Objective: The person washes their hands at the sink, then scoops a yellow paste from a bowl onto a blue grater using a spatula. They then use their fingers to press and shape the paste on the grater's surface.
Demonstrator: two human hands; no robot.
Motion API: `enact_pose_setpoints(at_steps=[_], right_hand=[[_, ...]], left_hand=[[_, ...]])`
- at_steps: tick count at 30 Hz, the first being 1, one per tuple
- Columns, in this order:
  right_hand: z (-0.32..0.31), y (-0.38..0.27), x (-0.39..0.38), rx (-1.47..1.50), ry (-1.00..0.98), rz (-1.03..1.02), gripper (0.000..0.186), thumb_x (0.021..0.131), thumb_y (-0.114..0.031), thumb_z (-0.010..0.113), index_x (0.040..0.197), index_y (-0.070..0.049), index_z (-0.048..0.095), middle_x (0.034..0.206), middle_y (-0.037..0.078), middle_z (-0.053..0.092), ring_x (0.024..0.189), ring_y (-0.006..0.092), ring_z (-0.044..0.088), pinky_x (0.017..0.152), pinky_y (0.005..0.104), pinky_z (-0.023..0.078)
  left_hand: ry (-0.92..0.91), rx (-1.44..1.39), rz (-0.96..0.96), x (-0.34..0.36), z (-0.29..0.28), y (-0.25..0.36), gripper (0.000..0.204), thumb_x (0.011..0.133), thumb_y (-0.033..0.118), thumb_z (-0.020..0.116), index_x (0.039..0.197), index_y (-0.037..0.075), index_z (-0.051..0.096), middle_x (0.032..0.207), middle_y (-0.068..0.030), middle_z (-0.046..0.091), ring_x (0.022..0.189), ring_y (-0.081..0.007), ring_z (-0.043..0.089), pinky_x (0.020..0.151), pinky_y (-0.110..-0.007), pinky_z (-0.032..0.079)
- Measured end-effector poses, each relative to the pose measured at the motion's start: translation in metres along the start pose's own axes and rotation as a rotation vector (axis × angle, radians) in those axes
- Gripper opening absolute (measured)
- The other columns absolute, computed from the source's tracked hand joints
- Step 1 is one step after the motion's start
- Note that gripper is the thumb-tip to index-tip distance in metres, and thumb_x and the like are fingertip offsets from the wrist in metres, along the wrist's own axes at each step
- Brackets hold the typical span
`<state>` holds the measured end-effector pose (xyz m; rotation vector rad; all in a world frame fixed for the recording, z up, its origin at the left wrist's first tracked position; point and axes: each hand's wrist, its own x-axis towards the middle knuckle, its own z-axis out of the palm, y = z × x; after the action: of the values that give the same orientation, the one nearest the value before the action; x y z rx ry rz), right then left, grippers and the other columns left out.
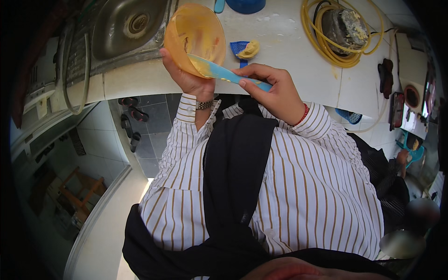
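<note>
My left hand (pixel 189 80) is closed around the underside and left edge of an orange plastic bowl (pixel 173 35), tipped so that its inside shows. Yellow, creamy smears line the inner wall. A light-blue spatula (pixel 226 73) is gripped by its handle in my right hand (pixel 275 86), the blade lying against the bowl's near lower inside with yellow paste along its edge. Just right of the bowl, on the white counter, rests a blue perforated scoop (pixel 239 46) beside a lump of yellow dough or cream (pixel 252 49).
A steel sink (pixel 105 44) lies at the left. Coiled yellow hose (pixel 310 35) surrounds a grey, crusted block (pixel 343 30) at the back right. Part of a blue bowl (pixel 246 5) shows at the top. Another person's hand (pixel 402 157) is near a teal container (pixel 415 156) at the far right.
</note>
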<state>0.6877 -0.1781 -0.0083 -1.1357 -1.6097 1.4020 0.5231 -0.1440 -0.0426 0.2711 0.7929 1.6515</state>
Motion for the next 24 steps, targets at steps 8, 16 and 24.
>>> enact_pose_setpoints(at_steps=[8, 16, 24], right_hand=[[-0.02, -0.002, 0.0, 0.824, -0.134, 0.509, 0.026, 0.088, -0.013, 0.057, 0.112, -0.002, 0.06, 0.064, -0.003, 0.047, 0.048, 0.0006, 0.032, 0.045, 0.0145, 0.028], [-0.122, 0.005, 0.004, 0.116, -0.122, 0.22, 0.026, 0.088, -0.015, 0.058, 0.112, -0.006, 0.061, 0.07, -0.002, 0.053, 0.06, 0.0036, 0.046, 0.051, 0.0196, 0.037], [-0.152, 0.009, 0.046, -0.849, -0.548, -0.417, 0.022, 0.083, -0.013, 0.063, 0.104, -0.009, 0.064, 0.083, 0.005, 0.062, 0.079, 0.0227, 0.06, 0.07, 0.0333, 0.048]], left_hand=[[-0.094, -0.024, -0.036, 0.0, 0.003, -0.001, 0.074, 0.08, 0.067, 0.047, 0.131, 0.014, 0.041, 0.128, -0.0055, 0.046, 0.118, -0.0231, 0.045, 0.097, -0.043, 0.04], [-0.01, -0.049, 0.084, -0.007, -0.005, 0.0, 0.07, 0.081, 0.065, 0.047, 0.131, 0.016, 0.041, 0.128, -0.0035, 0.046, 0.119, -0.023, 0.044, 0.098, -0.043, 0.041], [0.07, -0.135, 0.3, -0.034, -0.036, 0.008, 0.06, 0.083, 0.056, 0.052, 0.129, 0.018, 0.045, 0.13, -0.003, 0.046, 0.121, -0.0247, 0.043, 0.102, -0.046, 0.037]])
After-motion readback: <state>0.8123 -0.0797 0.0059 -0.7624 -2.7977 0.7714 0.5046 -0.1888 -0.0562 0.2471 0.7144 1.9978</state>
